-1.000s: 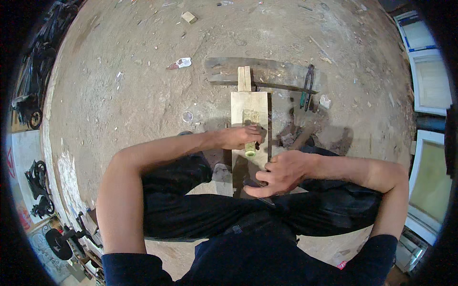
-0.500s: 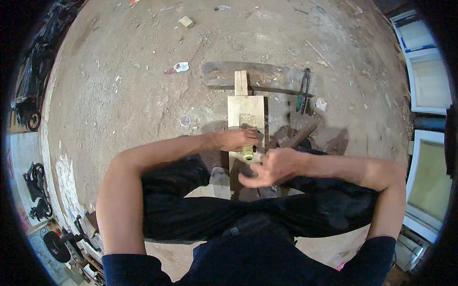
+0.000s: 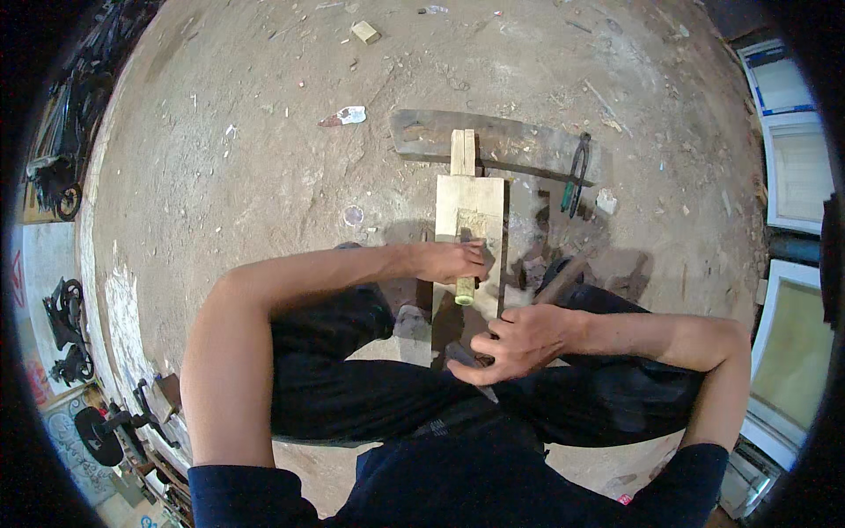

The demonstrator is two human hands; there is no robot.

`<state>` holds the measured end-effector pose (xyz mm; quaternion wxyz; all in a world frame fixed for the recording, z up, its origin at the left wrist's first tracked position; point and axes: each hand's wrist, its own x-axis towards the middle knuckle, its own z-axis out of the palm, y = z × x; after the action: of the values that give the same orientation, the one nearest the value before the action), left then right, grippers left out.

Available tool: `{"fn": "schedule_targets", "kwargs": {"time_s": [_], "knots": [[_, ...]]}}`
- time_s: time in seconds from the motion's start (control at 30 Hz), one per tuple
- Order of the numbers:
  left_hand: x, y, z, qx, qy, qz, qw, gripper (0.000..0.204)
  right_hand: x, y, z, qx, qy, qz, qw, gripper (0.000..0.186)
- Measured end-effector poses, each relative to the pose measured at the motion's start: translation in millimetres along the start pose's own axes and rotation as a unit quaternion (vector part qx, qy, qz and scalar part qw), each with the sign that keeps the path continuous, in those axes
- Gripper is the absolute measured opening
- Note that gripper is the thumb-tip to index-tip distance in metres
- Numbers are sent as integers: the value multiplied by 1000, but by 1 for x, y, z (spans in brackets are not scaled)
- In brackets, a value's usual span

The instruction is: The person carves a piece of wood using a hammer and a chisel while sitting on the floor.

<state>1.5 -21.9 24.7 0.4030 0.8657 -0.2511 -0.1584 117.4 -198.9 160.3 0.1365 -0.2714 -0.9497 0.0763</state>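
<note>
A person sits on a dusty workshop floor, dark-trousered legs drawn around a pale wooden board [image 3: 471,211] that runs away from the lap. Nearest the body, the right hand [image 3: 515,339] hangs over the board's near end with fingers curled loosely around a dark, slim tool [image 3: 465,359]; how firmly it is held cannot be told, since the fingers hide most of it. Half a second earlier this hand sat a little farther forward, close beside the other; it has since drawn back toward the lap.

Just beyond, the left hand [image 3: 458,261] is closed around a chisel [image 3: 465,290] with a yellow-green handle, its butt end pointing back at the person and its blade pressed onto the board's middle, where a rough patch has been cut. That hand has barely shifted.

To the right of the board, a hammer [image 3: 563,275] lies on the ground near the right knee. Farther out, the board's narrow tongue meets a dark plank [image 3: 510,145] laid crosswise, with a pair of pliers [image 3: 576,172] resting on its right end.

No container is in sight. Open dirt, scattered with chips and scraps, spreads to the left and beyond; white framed panels [image 3: 797,167] line the right edge, and machinery crowds the far left.
</note>
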Motion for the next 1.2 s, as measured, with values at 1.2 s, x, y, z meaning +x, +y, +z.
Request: {"fn": "schedule_targets", "kwargs": {"time_s": [1.2], "knots": [[2, -26, 21, 58, 53, 104, 991, 43, 5, -2, 24, 170, -238, 112, 950, 50]]}}
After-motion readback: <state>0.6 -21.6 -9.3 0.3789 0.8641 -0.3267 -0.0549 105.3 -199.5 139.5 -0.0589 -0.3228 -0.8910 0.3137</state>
